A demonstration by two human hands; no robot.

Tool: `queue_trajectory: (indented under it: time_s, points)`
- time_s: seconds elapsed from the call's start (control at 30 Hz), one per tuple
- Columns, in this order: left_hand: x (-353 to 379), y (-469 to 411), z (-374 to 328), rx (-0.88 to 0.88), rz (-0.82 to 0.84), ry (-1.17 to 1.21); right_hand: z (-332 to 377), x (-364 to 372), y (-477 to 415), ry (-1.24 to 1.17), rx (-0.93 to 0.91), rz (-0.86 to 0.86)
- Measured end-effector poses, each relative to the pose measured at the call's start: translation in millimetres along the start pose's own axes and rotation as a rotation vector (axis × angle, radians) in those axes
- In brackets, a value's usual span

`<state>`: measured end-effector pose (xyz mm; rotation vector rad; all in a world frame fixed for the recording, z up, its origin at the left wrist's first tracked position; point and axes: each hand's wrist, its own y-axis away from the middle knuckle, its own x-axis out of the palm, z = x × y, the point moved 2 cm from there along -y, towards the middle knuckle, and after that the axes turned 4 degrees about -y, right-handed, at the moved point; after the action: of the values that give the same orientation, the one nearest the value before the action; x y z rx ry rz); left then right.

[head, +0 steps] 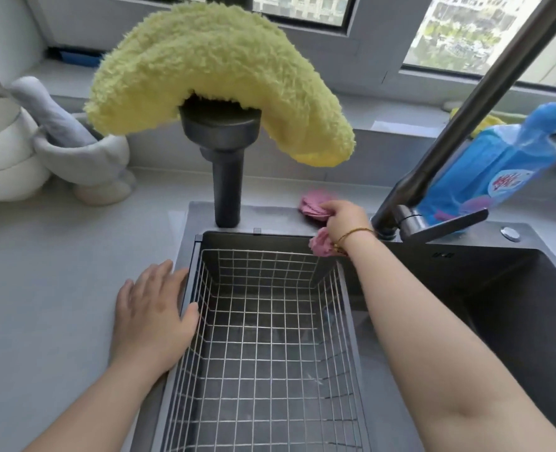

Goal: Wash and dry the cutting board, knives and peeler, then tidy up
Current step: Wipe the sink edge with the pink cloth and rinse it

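1. Crumpled pink cloth [312, 208] lies on the steel sink ledge [270, 217] behind the wire-grid basket [270, 265].
2. Right hand [345, 220], outstretched, clutches it, fingers curled.
3. Left hand [154, 308] lies flat on the basket rim, fingers apart.

Bright daylight comes in through the wide glass window [466, 34] at the back, washing out the buildings outside. The pale grey countertop [41, 256] is evenly lit, with only soft, faint shadows, while the dark grey metal sink [498, 305] stays dim. Wide-angle distortion bends the edges, and the fluffy yellow-green cloth [218, 76] near the lens looks slightly soft.
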<state>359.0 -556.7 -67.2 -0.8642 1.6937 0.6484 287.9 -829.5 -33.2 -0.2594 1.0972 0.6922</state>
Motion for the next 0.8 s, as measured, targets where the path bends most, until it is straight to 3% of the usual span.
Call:
queue_trajectory:
  time_s: [0.07, 0.37, 0.53, 0.67, 0.8]
  points:
    - [-1, 0, -1, -0.004, -0.003, 0.009, -22, -8, 7, -0.134, 0.106, -0.047]
    - [0, 1, -2, 0.027, 0.029, -0.015, -55, -2, 54, 0.17, -0.06, -0.098]
    - [-1, 1, -3, 0.014, 0.032, -0.014, -58, -13, 67, -0.205, 0.124, -0.217]
    - [-2, 2, -4, 0.014, 0.034, -0.016, -31, -19, 63, -0.301, 0.158, -0.297]
    - [-2, 2, -4, 0.018, 0.044, -0.032, 6, 2, 40, -0.11, 0.142, -0.151]
